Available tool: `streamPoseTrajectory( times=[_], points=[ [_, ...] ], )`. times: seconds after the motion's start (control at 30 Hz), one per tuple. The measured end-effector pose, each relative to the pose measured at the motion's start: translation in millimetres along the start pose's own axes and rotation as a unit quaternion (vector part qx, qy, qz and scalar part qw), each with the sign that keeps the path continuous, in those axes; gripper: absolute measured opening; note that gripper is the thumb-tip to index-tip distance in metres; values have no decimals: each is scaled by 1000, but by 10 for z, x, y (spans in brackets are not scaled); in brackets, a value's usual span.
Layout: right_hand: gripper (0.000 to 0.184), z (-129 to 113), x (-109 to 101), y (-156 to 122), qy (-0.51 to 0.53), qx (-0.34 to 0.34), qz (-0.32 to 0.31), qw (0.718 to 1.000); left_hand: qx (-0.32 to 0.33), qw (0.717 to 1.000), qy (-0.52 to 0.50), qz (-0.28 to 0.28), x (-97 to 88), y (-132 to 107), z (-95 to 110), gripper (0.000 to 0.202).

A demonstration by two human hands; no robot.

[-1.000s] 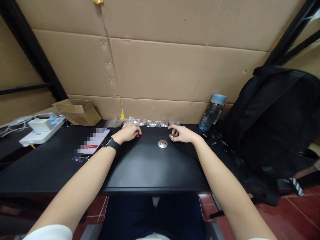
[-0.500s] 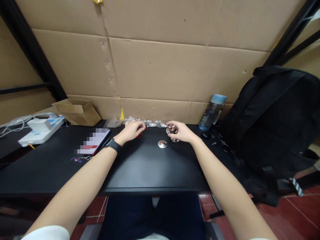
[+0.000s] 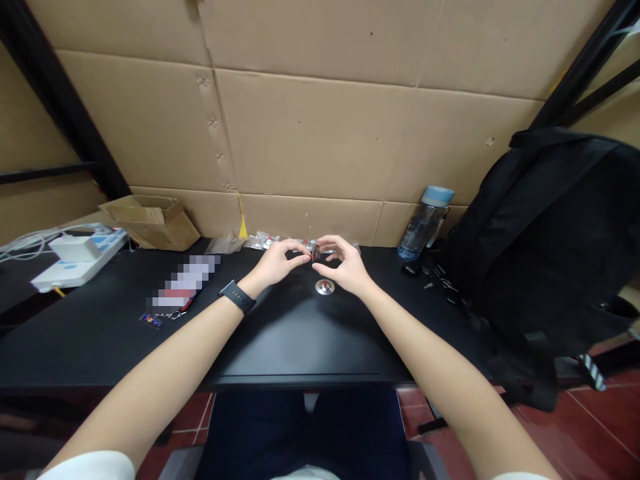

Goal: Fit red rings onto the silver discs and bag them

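Observation:
My left hand (image 3: pixel 277 262) and my right hand (image 3: pixel 344 265) meet above the back of the black table (image 3: pixel 100 327). Their fingertips pinch a small round metal piece (image 3: pixel 315 253) between them, held a little off the table. A second small metal disc with a red centre (image 3: pixel 325 287) lies flat on the table just below my right hand. Behind both hands a row of small clear packets (image 3: pixel 270 240) with similar discs lies along the cardboard wall. My left wrist carries a black watch (image 3: pixel 237 296).
A blue-capped water bottle (image 3: pixel 423 223) stands at the back right beside a big black backpack (image 3: pixel 555 253). A card with a keyring (image 3: pixel 175 297) lies left of my hands. Farther left are an open cardboard box (image 3: pixel 153 220) and a white power strip (image 3: pixel 70 257).
Both hands have lifted off the table and come together at the middle, my right hand carrying the small metal piece up with it. The disc on the table has stayed put.

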State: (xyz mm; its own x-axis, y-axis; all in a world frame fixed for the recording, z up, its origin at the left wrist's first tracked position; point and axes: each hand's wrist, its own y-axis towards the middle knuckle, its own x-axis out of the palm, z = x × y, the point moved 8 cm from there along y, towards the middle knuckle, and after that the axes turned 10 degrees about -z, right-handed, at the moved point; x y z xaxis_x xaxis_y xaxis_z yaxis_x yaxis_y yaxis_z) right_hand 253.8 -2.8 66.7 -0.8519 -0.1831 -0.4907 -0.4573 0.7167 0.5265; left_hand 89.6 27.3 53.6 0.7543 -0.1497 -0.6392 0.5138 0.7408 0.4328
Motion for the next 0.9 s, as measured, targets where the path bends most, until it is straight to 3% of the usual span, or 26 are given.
streamPoseTrajectory(
  times=[0.2, 0.5, 0.9],
  points=[
    [44, 27, 72, -7, 6, -9, -12, 1000, 33, 995, 74, 53, -13, -27, 149, 15],
    [42, 106, 116, -4, 32, 8, -13, 999, 19, 980, 192, 45, 32, -54, 207, 9],
    [46, 191, 156, 11, 129, 21, -25, 991, 20, 971, 232, 58, 24, -90, 340, 10]
  ],
)
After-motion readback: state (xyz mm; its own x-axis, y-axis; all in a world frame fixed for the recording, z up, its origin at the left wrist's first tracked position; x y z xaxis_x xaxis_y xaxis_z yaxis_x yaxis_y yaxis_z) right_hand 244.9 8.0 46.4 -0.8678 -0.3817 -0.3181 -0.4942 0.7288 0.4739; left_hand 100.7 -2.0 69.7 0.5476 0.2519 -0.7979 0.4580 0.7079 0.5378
